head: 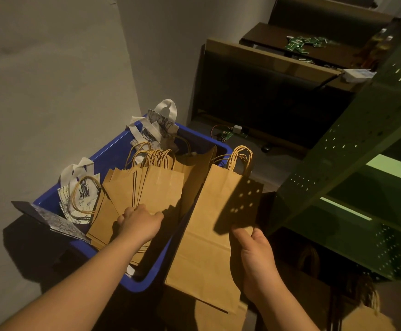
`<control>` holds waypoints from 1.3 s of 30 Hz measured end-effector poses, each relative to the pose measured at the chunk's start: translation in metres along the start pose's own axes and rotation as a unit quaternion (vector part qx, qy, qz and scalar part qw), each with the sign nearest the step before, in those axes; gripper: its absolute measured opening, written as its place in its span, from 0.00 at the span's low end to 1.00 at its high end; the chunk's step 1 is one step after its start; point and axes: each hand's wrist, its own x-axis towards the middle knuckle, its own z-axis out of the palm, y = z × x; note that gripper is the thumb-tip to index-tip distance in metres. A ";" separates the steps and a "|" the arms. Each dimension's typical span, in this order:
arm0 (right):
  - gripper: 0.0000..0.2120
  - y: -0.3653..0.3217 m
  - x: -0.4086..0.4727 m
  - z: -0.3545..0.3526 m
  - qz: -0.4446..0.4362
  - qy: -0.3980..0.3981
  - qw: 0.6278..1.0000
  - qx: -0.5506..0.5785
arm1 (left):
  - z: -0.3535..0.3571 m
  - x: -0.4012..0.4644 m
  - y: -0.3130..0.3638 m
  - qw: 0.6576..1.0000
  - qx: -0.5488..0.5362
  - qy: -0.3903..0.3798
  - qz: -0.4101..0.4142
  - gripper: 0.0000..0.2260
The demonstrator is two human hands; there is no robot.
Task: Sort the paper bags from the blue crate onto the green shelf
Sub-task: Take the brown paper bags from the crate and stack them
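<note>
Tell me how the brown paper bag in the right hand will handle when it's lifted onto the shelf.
The bag is folded flat and looks empty, so probably light. Held only at one edge by the right hand, it may bend along its creases. Its twisted handles stick out loose, so they could snag the shelf.

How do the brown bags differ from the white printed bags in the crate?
The brown bags are plain kraft paper with thin twisted cord handles; the white printed bags carry a dark sketchy pattern and have wide flat white handles. The brown bags lie fanned in the middle of the blue crate under the left hand; the printed bags sit along its far edge. Both kinds are flat-folded.
</note>
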 end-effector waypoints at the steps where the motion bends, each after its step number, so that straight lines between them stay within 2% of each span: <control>1: 0.08 0.001 0.001 0.000 -0.001 0.001 1.000 0.000 | 0.000 0.000 0.000 1.000 -0.009 0.003 0.000 0.31; 7: 0.08 0.004 0.001 0.000 0.000 0.006 1.000 -0.001 | -0.005 0.001 0.002 0.995 -0.090 0.037 0.019 0.31; 12: 0.08 0.005 0.001 -0.001 0.003 0.010 1.000 -0.004 | -0.005 -0.002 0.002 0.996 -0.067 0.039 0.043 0.31; 15: 0.08 0.006 0.001 -0.002 0.004 0.008 1.000 -0.014 | -0.003 -0.002 -0.001 0.993 -0.099 0.046 0.052 0.30; 22: 0.07 0.005 -0.004 -0.002 0.002 0.010 1.000 -0.011 | -0.003 -0.017 0.005 0.990 -0.130 -0.009 0.053 0.26; 27: 0.07 0.000 -0.011 0.000 0.005 0.000 1.000 0.004 | -0.021 -0.030 0.010 0.985 -0.145 0.026 0.091 0.23; 33: 0.07 -0.008 -0.016 -0.002 -0.022 -0.023 0.999 0.044 | -0.067 -0.057 0.012 0.968 -0.213 0.056 0.124 0.16; 35: 0.08 -0.012 -0.018 -0.002 -0.036 -0.040 0.997 0.055 | -0.077 -0.069 0.011 0.962 -0.228 0.059 0.138 0.16; 39: 0.09 -0.023 -0.025 0.000 -0.056 -0.084 0.992 0.072 | -0.090 -0.097 0.008 0.948 -0.258 0.045 0.180 0.09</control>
